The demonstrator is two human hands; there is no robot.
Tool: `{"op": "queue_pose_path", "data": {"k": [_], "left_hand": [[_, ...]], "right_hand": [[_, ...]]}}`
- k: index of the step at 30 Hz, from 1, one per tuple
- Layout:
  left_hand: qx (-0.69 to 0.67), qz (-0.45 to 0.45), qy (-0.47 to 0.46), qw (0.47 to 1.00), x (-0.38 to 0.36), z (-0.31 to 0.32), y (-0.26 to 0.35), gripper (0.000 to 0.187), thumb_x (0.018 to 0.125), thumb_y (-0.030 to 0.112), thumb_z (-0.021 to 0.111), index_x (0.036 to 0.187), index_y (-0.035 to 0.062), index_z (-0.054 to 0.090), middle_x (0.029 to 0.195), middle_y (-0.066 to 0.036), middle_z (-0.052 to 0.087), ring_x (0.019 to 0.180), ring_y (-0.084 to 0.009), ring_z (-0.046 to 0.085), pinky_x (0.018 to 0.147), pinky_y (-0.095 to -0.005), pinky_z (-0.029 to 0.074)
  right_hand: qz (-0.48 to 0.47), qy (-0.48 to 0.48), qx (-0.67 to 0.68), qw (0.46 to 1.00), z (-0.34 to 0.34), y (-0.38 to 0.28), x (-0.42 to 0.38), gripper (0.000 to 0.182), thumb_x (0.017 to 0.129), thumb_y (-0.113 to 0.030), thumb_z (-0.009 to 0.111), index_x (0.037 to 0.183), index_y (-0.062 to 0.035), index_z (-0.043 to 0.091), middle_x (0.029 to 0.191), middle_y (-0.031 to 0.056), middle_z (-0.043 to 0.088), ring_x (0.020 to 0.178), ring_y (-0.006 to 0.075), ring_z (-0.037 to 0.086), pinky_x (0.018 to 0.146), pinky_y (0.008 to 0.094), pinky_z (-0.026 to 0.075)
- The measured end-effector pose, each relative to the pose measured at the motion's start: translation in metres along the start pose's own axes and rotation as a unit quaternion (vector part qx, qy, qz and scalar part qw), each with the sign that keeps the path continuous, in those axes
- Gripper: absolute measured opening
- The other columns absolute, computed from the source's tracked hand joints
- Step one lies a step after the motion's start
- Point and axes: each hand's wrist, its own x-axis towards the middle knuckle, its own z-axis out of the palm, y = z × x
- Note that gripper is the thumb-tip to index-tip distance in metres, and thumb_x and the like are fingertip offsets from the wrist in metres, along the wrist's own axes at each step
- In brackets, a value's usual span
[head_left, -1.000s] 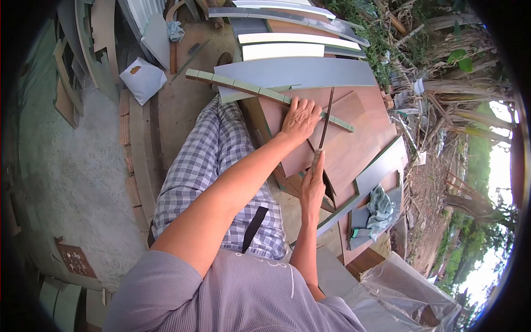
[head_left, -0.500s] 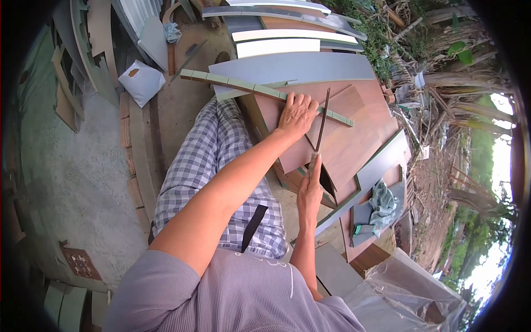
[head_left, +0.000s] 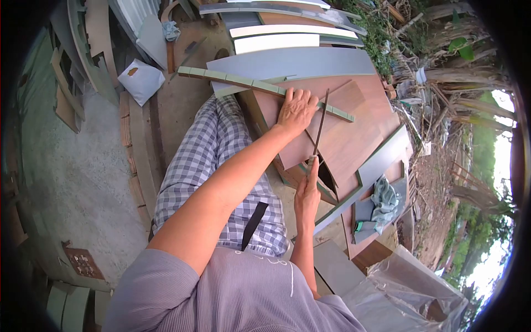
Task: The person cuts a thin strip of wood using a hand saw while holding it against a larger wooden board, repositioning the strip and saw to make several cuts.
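Observation:
A long narrow wooden strip (head_left: 232, 81) with a pale green face and evenly spaced cross lines lies slantwise over a stack of boards. My left hand (head_left: 298, 110) presses down on it, fingers wrapped over its edge near the right end. My right hand (head_left: 307, 193) grips the end of a thin brown saw (head_left: 319, 130), seen almost edge-on. Its blade crosses the strip just right of my left fingers and points away from me. The saw's handle is mostly hidden inside my right fist.
Brown boards (head_left: 354, 138) form the work surface, with long grey panels (head_left: 298, 62) behind. A teal cloth (head_left: 385, 202) lies at the right. Clear plastic sheeting (head_left: 398, 293) covers something at lower right. A white sack (head_left: 141, 81) and leaning panels (head_left: 99, 44) stand left.
My right hand and the saw have shifted slightly back toward my body, the blade still across the strip. My left hand stays on the strip.

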Motion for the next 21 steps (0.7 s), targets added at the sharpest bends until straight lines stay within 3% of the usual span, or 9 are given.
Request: {"op": "queue_pose_path", "data": {"k": [1, 3, 4, 8, 12, 15, 17, 21], "left_hand": [[-0.002, 0.003, 0.002, 1.0, 0.0, 0.002, 0.002, 0.013, 0.091, 0.023, 0.058, 0.096, 0.0108, 0.058, 0.094, -0.007, 0.057, 0.098, -0.0234, 0.052, 0.094, -0.0427, 0.032], [0.013, 0.0, 0.005, 1.0, 0.0, 0.004, 0.0, 0.014, 0.091, 0.024, 0.058, 0.097, 0.0109, 0.058, 0.095, -0.007, 0.057, 0.098, -0.0235, 0.052, 0.094, -0.0431, 0.032], [0.009, -0.002, 0.008, 1.0, 0.0, 0.003, 0.0, 0.016, 0.091, 0.025, 0.058, 0.096, 0.0106, 0.058, 0.096, -0.007, 0.057, 0.097, -0.0236, 0.052, 0.095, -0.0434, 0.032], [-0.004, 0.007, 0.024, 1.0, 0.0, 0.001, -0.001, 0.018, 0.09, 0.025, 0.06, 0.098, 0.0088, 0.056, 0.094, -0.009, 0.056, 0.097, -0.0257, 0.052, 0.096, -0.0463, 0.033], [-0.004, -0.004, -0.006, 1.0, -0.002, -0.001, 0.0, 0.018, 0.09, 0.025, 0.06, 0.099, 0.0099, 0.058, 0.097, -0.008, 0.057, 0.099, -0.0241, 0.052, 0.096, -0.0431, 0.032], [0.008, 0.003, 0.01, 1.0, 0.001, 0.003, -0.001, 0.017, 0.09, 0.025, 0.06, 0.097, 0.0105, 0.058, 0.096, -0.008, 0.057, 0.098, -0.0241, 0.052, 0.095, -0.0432, 0.032], [-0.003, -0.005, 0.001, 1.0, 0.001, 0.005, 0.0, 0.018, 0.089, 0.025, 0.061, 0.097, 0.01, 0.057, 0.094, -0.008, 0.055, 0.097, -0.025, 0.051, 0.094, -0.0443, 0.033], [0.043, -0.037, 0.02, 0.998, 0.013, 0.008, -0.003, 0.017, 0.088, 0.025, 0.062, 0.096, 0.0107, 0.057, 0.096, -0.008, 0.056, 0.097, -0.0254, 0.051, 0.093, -0.0447, 0.034]], "right_hand": [[0.0, 0.004, -0.001, 1.0, 0.001, 0.003, 0.01, 0.061, 0.097, -0.007, 0.043, 0.153, -0.0193, 0.023, 0.08, 0.0274, 0.061, 0.065, 0.0399, 0.062, 0.06, 0.042, 0.048], [-0.109, 0.062, -0.013, 0.992, 0.005, 0.008, 0.038, 0.06, 0.097, -0.007, 0.043, 0.153, -0.019, 0.024, 0.083, 0.0281, 0.063, 0.07, 0.0412, 0.065, 0.064, 0.0453, 0.049], [-0.044, 0.019, -0.003, 0.999, -0.002, -0.005, 0.054, 0.058, 0.097, -0.009, 0.043, 0.152, -0.0182, 0.025, 0.088, 0.0301, 0.064, 0.075, 0.0452, 0.064, 0.066, 0.0499, 0.047], [-0.063, 0.025, -0.037, 0.997, -0.005, -0.023, 0.094, 0.055, 0.098, -0.012, 0.042, 0.15, -0.0148, 0.026, 0.101, 0.0289, 0.065, 0.081, 0.0465, 0.064, 0.064, 0.0511, 0.048], [-0.036, 0.007, 0.006, 0.999, 0.001, -0.009, 0.047, 0.056, 0.097, -0.01, 0.043, 0.15, -0.017, 0.026, 0.107, 0.0279, 0.064, 0.083, 0.0464, 0.064, 0.066, 0.0515, 0.049], [-0.08, 0.061, 0.004, 0.995, 0.015, 0.013, 0.011, 0.062, 0.096, -0.008, 0.044, 0.153, -0.019, 0.022, 0.098, 0.03, 0.064, 0.076, 0.0459, 0.063, 0.066, 0.05, 0.046], [-0.028, 0.008, 0.006, 1.0, 0.005, 0.007, 0.003, 0.064, 0.094, -0.003, 0.045, 0.152, -0.0191, 0.023, 0.112, 0.0251, 0.065, 0.086, 0.0431, 0.067, 0.067, 0.0503, 0.049], [-0.027, -0.013, -0.046, 0.998, 0.004, 0.005, 0.029, 0.065, 0.094, -0.004, 0.045, 0.153, -0.0202, 0.021, 0.088, 0.026, 0.067, 0.071, 0.0421, 0.066, 0.062, 0.0501, 0.047]]}}
